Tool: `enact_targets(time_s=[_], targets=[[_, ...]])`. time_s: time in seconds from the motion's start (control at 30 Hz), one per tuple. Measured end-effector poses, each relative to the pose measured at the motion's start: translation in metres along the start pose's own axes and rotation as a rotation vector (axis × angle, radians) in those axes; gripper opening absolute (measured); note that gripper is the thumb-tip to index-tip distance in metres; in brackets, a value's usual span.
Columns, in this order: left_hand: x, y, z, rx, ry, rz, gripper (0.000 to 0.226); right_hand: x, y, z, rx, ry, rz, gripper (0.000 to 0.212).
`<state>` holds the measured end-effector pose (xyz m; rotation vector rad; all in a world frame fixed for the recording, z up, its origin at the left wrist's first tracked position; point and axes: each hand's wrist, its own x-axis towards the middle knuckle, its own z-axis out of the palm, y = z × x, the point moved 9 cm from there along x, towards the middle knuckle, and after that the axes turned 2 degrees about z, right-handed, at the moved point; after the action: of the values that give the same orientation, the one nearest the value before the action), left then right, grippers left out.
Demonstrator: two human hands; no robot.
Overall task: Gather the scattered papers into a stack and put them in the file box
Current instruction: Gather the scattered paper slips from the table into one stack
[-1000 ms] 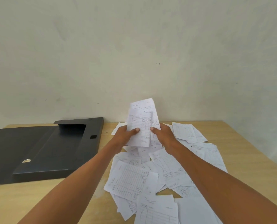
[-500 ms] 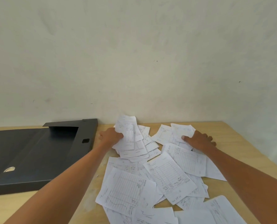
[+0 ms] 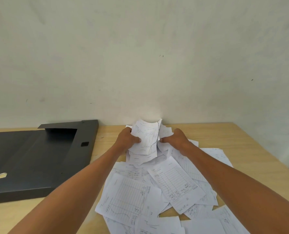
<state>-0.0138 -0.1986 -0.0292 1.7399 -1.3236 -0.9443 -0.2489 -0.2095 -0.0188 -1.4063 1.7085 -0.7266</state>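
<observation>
A bunch of white printed papers (image 3: 146,139) stands nearly upright at the far middle of the table. My left hand (image 3: 127,140) grips its left edge and my right hand (image 3: 175,141) grips its right side, with more sheets bunched under that hand. Several loose papers (image 3: 170,181) with ruled tables lie overlapping on the table in front of my hands and toward the near edge. The black file box (image 3: 39,168) lies open flat on the left of the table, apart from the papers.
The light wooden table (image 3: 251,149) ends at a pale wall behind and drops off at its right edge. Bare wood shows between the file box and the papers (image 3: 103,146).
My right hand has left the sheets at the far right and come back to the bunch in my left hand. The bunch now stands more upright between both hands.
</observation>
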Motion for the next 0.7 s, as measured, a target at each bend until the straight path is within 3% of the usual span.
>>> enact_targets(time_s=[0.1, 0.23, 0.47, 0.57, 0.7], targets=[[0.003, -0.001, -0.021, -0.019, 0.106, 0.015, 0.031, 0.000, -0.001, -0.015, -0.027, 0.079, -0.030, 0.027], [0.002, -0.004, -0.045, -0.056, 0.137, 0.000, 0.029, 0.005, 0.015, -0.040, 0.218, 0.162, 0.065, 0.027], [-0.004, 0.003, -0.069, -0.165, 0.203, -0.009, 0.035, -0.007, -0.008, -0.071, 0.685, 0.272, -0.018, 0.016], [-0.012, 0.009, -0.059, -0.233, 0.145, -0.017, 0.039, -0.016, -0.024, -0.052, 0.716, 0.138, 0.013, 0.012], [-0.030, 0.022, -0.024, -0.403, -0.059, -0.042, 0.039, -0.034, -0.032, -0.003, 0.512, -0.078, 0.072, 0.014]])
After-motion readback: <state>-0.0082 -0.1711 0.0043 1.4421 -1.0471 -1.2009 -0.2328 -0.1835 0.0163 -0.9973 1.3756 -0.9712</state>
